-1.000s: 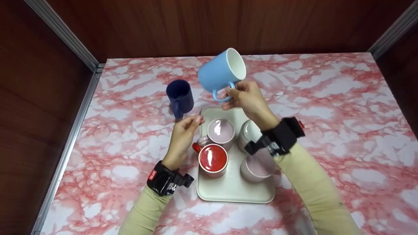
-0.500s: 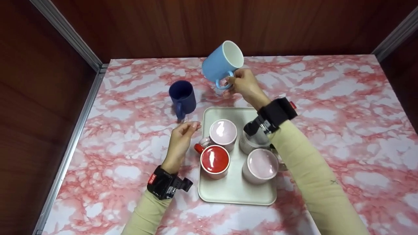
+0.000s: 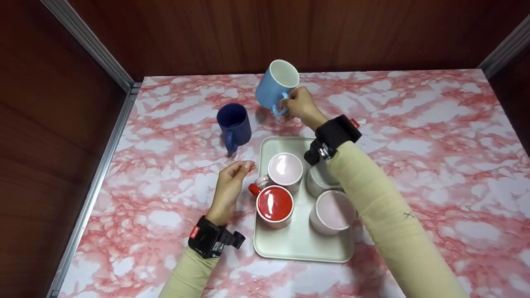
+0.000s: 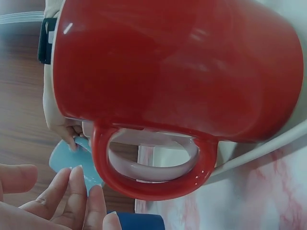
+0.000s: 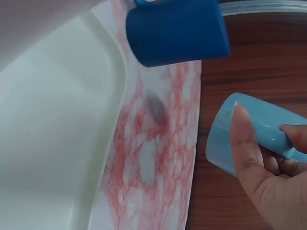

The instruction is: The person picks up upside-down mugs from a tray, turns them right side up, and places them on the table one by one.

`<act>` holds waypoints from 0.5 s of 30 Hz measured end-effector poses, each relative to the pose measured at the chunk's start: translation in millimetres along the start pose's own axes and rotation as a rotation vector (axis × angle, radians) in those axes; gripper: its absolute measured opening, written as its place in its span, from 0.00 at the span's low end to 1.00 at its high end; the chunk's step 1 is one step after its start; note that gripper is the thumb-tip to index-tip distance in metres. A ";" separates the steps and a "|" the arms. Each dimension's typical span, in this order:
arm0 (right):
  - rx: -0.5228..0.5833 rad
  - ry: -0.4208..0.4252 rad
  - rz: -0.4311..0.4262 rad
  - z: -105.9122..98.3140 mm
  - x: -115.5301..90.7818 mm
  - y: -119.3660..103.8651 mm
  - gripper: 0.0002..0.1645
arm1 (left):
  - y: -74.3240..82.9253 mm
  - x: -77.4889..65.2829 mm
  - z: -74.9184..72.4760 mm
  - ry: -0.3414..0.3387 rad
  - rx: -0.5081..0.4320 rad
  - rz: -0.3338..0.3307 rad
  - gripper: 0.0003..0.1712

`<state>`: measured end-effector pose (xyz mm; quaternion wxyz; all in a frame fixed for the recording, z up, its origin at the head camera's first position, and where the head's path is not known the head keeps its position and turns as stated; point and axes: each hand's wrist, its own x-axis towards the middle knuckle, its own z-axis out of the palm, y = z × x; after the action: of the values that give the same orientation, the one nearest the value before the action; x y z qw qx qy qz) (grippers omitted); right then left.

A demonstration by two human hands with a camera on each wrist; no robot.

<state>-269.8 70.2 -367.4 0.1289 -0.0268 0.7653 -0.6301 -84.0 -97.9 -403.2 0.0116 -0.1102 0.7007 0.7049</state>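
By its handle, my right hand (image 3: 304,106) grips a light blue mug (image 3: 271,91), tilted with its white mouth up and to the right. In the right wrist view, fingers wrap the handle of this light blue mug (image 5: 223,139), which hangs above the table apart from the surface. A dark blue mug (image 3: 239,128) stands upright to its left. My left hand (image 3: 227,186) holds nothing, its fingers loosely bent beside the tray's left edge. Close to the left wrist camera is a red mug (image 4: 177,67); its handle points toward that hand.
A cream tray (image 3: 302,248) bears the red mug (image 3: 275,203), two pale pink mugs, one at the back left (image 3: 285,169) and a front-right pink mug (image 3: 333,211), and a whitish mug (image 3: 319,182) partly under my right sleeve. Dark wooden panels (image 3: 290,33) border the marbled table.
My right hand has carried the light blue mug away from over the tray, slightly left and lower toward the table's back, tipping it more upright. The left hand has barely moved.
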 end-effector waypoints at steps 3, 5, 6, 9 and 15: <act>-0.088 -0.013 0.023 4.8 3.9 0.1 0.07 | -2.3 -0.4 -1.9 0.007 -0.009 -0.008 0.16; -0.129 -0.025 0.043 7.6 5.7 0.6 0.06 | -3.6 -0.8 -3.1 0.013 -0.008 -0.007 0.16; -0.150 -0.029 0.048 8.7 6.5 1.2 0.06 | -4.0 -1.1 -3.5 0.015 -0.010 -0.008 0.15; -0.202 -0.042 0.054 11.7 8.0 4.1 0.05 | -5.1 -1.9 -4.4 0.015 -0.006 -0.004 0.15; -0.275 -0.065 0.037 17.7 9.8 10.4 0.03 | -7.1 -0.3 -6.1 0.015 -0.008 -0.005 0.16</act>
<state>-273.9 53.3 -382.2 0.1604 -0.0504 0.8403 -0.5154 -81.7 -103.8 -410.2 0.0077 -0.1174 0.6977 0.7067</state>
